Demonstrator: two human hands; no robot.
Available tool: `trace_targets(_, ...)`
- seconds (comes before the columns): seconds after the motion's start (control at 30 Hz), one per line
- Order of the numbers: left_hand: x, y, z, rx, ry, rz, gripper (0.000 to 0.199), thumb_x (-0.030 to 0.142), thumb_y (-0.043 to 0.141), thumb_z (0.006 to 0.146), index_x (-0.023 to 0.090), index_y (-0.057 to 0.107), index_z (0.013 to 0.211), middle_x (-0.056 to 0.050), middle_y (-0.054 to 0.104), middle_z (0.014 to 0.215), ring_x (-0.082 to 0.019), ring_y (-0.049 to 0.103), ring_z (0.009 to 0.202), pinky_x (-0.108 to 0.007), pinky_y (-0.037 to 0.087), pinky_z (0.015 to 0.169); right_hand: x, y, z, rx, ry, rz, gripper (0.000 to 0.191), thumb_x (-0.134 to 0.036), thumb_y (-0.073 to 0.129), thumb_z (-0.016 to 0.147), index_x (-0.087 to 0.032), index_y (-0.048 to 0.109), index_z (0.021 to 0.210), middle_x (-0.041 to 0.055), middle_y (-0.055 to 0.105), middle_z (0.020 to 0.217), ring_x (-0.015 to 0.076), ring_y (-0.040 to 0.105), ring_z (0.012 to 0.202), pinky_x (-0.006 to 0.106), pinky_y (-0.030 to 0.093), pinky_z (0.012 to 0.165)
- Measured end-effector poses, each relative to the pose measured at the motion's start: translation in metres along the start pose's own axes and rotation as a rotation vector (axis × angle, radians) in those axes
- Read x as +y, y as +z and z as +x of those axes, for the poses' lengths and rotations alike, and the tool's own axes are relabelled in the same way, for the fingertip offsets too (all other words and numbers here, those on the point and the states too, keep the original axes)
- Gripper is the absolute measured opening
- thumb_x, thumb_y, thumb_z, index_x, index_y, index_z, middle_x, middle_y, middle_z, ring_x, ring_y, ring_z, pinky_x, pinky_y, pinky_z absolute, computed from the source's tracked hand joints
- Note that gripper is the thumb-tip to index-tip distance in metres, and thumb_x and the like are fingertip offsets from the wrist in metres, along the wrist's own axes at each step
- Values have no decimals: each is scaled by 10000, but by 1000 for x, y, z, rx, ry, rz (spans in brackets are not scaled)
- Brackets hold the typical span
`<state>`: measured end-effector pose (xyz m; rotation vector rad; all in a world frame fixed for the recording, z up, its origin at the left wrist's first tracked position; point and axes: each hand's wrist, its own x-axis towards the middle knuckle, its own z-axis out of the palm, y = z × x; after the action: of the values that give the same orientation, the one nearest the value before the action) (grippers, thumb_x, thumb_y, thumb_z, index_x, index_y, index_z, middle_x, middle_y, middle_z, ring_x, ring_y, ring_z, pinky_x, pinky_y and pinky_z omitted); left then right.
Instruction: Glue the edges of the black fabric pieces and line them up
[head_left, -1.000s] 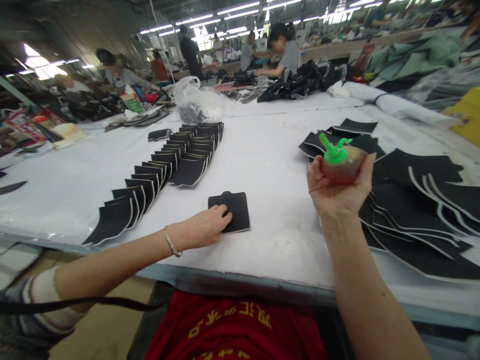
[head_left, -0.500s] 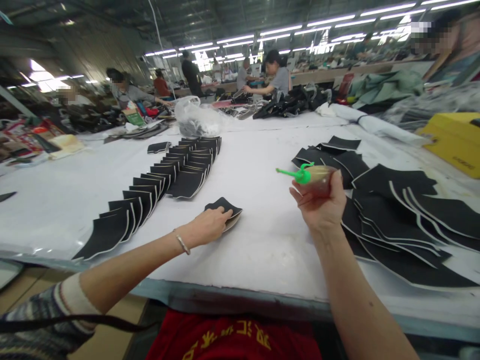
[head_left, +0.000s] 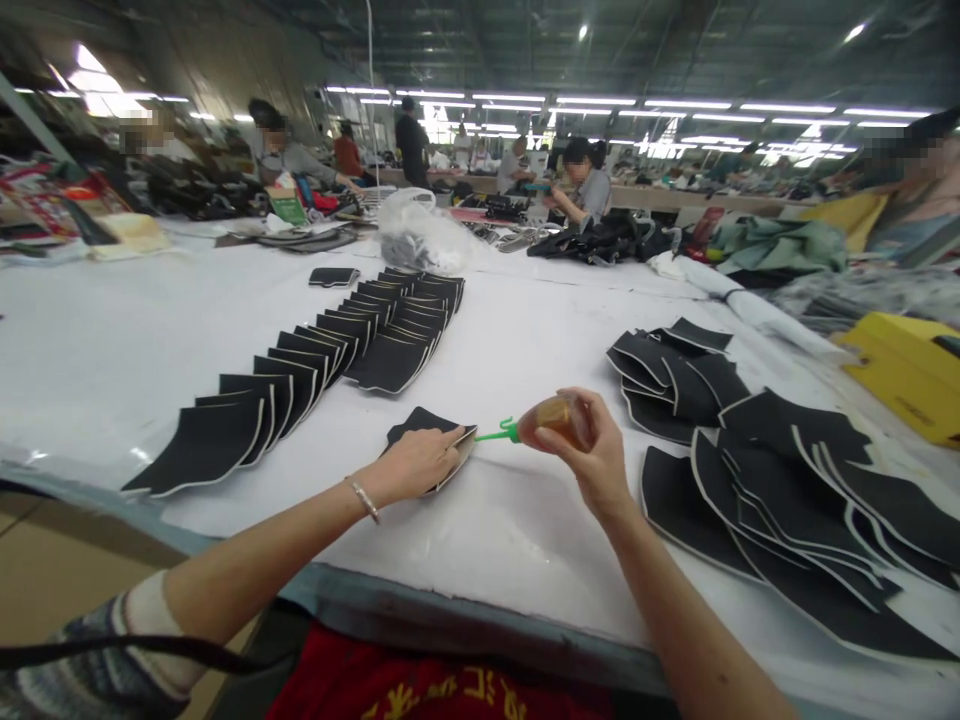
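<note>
My left hand (head_left: 424, 461) is closed on a black, pale-edged piece of sheet material (head_left: 421, 419), the index finger stretched along its top. The piece appears folded, its pale inner side showing at the right edge; the left thumb is hidden. In my right hand (head_left: 592, 455) is a clear squeeze bottle (head_left: 557, 422) of amber liquid, tilted nozzle-first to the left. Its thin green nozzle (head_left: 495, 434) reaches the right edge of the piece, close to my left fingertips; whether it touches cannot be made out.
Overlapping rows of black pieces (head_left: 300, 365) lie on the white table (head_left: 517, 530) to the left. Loose black pieces (head_left: 787, 500) are heaped on the right, near a yellow box (head_left: 907, 370). A plastic bag (head_left: 420, 235) sits farther back; several people work beyond.
My right hand has brought the bottle left and down, so its nozzle now meets the piece's edge. My left hand stays on the piece, and the view has shifted slightly.
</note>
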<state>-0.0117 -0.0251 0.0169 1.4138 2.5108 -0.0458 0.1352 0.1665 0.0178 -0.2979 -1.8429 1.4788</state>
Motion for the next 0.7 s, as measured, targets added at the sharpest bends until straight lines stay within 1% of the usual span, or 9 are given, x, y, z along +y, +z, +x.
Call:
trace_targets(0.13, -1, 4, 1, 24, 17, -7, 539, 228, 257, 959, 172, 401, 1475, -124, 695, 1057, -270, 664, 874, -347, 459, 720, -4, 10, -1, -77, -76, -183, 546, -454, 840, 692, -260, 568, 1124, 36, 613, 1066, 257, 605, 978, 414, 473, 930)
trace_targets(0.3, 1, 8, -1, 53, 8, 3, 529, 241, 278, 959, 174, 390, 1472, -132, 679, 1036, -272, 664, 895, -350, 469, 728, -7, 18, 3, -108, -189, -342, 523, -453, 800, 742, -259, 545, 1156, 51, 622, 1097, 257, 618, 975, 407, 488, 920)
trace_targets(0.4, 3, 8, -2, 47, -12, -6, 535, 241, 279, 953, 179, 376, 1475, -126, 675, 1017, -277, 662, 890, -360, 479, 730, -8, 20, 6, -143, -276, -418, 518, -438, 793, 754, -255, 536, 1166, 53, 630, 1100, 246, 625, 960, 388, 501, 901)
trace_targets(0.47, 4, 8, -2, 31, -41, -18, 533, 257, 283, 956, 212, 361, 1481, -110, 671, 991, -273, 664, 879, -365, 482, 746, -9, 20, 7, -170, -320, -446, 510, -429, 788, 762, -254, 532, 1166, 55, 633, 1106, 240, 625, 958, 376, 504, 894)
trace_targets(0.57, 4, 9, -2, 23, -66, -28, 527, 295, 280, 969, 246, 344, 1489, -98, 661, 967, -272, 666, 843, -381, 488, 752, -9, 20, 7, -202, -316, -466, 496, -427, 779, 770, -251, 527, 1160, 56, 638, 1101, 237, 628, 944, 371, 506, 882)
trace_targets(0.7, 5, 14, -4, 43, -87, -31, 517, 349, 286, 982, 259, 351, 1487, -113, 645, 1055, -262, 658, 851, -398, 497, 783, -8, 18, 9, -203, -222, -444, 484, -448, 777, 763, -250, 540, 1137, 41, 647, 1059, 232, 633, 901, 370, 506, 864)
